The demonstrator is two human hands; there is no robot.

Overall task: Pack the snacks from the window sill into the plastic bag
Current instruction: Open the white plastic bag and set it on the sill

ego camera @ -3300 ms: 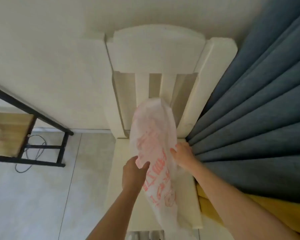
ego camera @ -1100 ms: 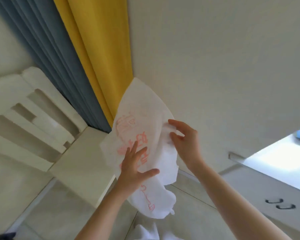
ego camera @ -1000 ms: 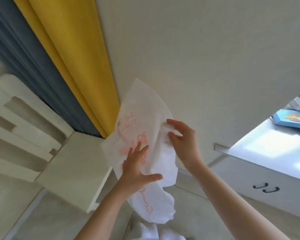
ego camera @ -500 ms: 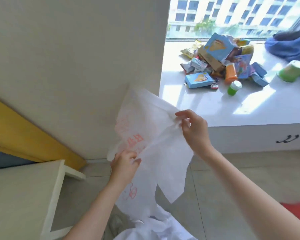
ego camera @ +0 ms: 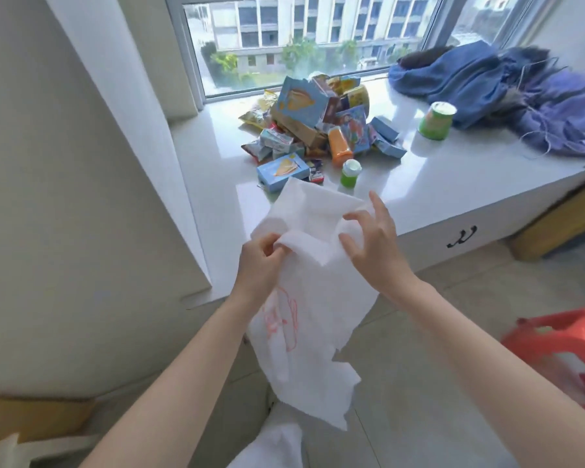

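Since the previous frame the window sill (ego camera: 436,184) has swung closer, and our hands have drawn together on the plastic bag (ego camera: 313,298). We hold it in front of the sill's near edge. Left hand (ego camera: 259,265) pinches the bag's upper edge with curled fingers; right hand (ego camera: 374,243) grips the opposite edge, outer fingers spread. The snacks (ego camera: 318,126) lie heaped on the sill beyond.
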